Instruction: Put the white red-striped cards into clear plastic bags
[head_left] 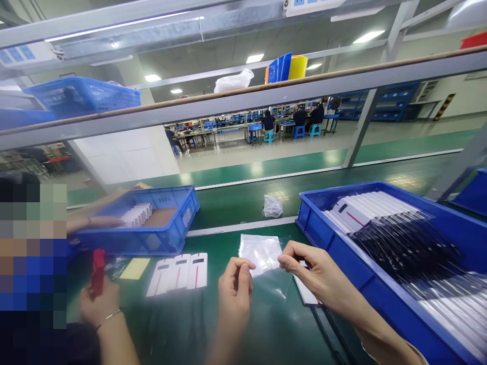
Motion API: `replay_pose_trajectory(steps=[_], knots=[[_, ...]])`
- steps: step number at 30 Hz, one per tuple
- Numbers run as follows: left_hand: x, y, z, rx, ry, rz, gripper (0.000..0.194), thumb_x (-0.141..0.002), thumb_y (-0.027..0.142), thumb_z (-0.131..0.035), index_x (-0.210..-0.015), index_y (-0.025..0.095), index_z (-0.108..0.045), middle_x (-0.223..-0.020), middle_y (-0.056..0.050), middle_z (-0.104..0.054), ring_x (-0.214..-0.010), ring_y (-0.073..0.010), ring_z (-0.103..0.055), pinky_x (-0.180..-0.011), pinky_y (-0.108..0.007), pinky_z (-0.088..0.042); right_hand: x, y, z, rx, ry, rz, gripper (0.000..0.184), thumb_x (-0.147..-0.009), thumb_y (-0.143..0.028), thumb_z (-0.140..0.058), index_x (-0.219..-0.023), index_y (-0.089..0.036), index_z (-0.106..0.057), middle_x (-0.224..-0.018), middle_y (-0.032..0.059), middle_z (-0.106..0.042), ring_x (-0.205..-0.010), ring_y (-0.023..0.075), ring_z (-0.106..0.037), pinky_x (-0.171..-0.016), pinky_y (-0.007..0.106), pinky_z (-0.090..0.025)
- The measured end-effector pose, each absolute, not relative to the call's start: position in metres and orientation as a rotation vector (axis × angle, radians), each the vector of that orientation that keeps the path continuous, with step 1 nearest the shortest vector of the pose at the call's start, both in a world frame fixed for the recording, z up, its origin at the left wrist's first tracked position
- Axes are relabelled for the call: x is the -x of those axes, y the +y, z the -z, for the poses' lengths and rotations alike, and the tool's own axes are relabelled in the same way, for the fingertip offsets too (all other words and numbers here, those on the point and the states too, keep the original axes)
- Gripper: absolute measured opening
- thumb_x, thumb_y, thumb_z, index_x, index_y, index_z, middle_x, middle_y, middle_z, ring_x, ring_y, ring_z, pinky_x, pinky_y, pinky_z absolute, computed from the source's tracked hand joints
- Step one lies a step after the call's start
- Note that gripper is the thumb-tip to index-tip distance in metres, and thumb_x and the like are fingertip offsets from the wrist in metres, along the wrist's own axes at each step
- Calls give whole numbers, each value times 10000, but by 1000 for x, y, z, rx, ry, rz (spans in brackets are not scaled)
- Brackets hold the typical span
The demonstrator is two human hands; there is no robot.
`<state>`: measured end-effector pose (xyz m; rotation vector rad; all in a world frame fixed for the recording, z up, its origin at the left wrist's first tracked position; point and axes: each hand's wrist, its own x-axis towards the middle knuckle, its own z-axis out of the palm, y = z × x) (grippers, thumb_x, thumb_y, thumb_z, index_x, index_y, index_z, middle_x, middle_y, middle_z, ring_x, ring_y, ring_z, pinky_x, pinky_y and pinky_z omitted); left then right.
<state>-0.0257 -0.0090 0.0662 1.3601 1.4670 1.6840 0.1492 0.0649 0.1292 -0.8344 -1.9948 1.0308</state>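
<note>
Clear plastic bag (282, 287): between my hands, its film overlapping the bag stack (258, 249) just beyond.
Right hand (318, 278): thumb and forefinger pinching the bag's edge.
Left hand (236, 286): thumb and fingertip pressed together beside the film; whether they grip it, I cannot tell.
Slip risk: thin, slick film could slide from my fingertips or crease if pulled unevenly.
Drag risk: lifting the film could shift the stack, as the two overlap.
Knock risk: the white cabled unit (304, 290) lies close under my right hand; a low wrist could nudge it or catch its black cables (327, 332).
Hidden: the unit's upper part, partly behind my right fingers.
Unclear: the bag's mouth, lost in glare and transparency.
Blurred: my left forearm; the red tool (98, 272) in the co-worker's hand (99, 303), well left of mine.
Cut off: the blue bin (365, 289) right of my right hand.
</note>
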Motion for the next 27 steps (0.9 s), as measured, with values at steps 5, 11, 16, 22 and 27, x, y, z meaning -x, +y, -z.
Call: replay_pose_trajectory(steps=[5, 11, 16, 22, 27], knots=[[29, -12, -60, -1329, 1417, -1613, 301, -982, 374, -593, -1219, 194, -636, -1253, -91, -647, -1037, -207, -657, -892, -404, -588, -156, 58, -136, 847, -2063, -1010, 196, -988, -418, -598, -888, -262, -664, -844, -33, -667, -782, 158, -598, -700, 260, -445], [28, -11, -60, -1209, 1234, -1516, 457, -931, 626, -548, -1036, 190, -638, -721, 13, -597, -498, -59, -433, -482, -199, -372, -158, 50, -130, 888, -2131, -869, 298, -1005, -433, -569, -773, -245, -579, -710, -45, -545, -644, 143, -493, -574, 275, -348], [25, -9, -73, -1204, 1195, -1521, 420, -884, 592, -646, -821, 177, -651, -615, 26, -537, -475, -58, -398, -464, -198, -314, -155, 44, -123, 857, -2168, -871, 372, -993, -489, -587, -723, -242, -518, -676, -62, -487, -611, 129, -437, -567, 278, -304], [25, -13, -77, -1316, 1251, -1499, 364, -929, 514, -624, -780, 184, -663, -596, 27, -516, -503, -70, -395, -491, -216, -284, -162, 48, -129, 846, -2153, -998, 367, -978, -537, -584, -753, -247, -606, -695, -52, -556, -632, 138, -481, -568, 269, -354], [25, -13, -77, -1336, 1265, -1495, 353, -927, 506, -633, -785, 185, -671, -594, 24, -521, -542, -85, -441, -531, -220, -317, -169, 42, -140, 864, -2203, -982, 218, -1015, -416, -558, -868, -283, -647, -809, -51, -640, -747, 141, -567, -680, 254, -419]])
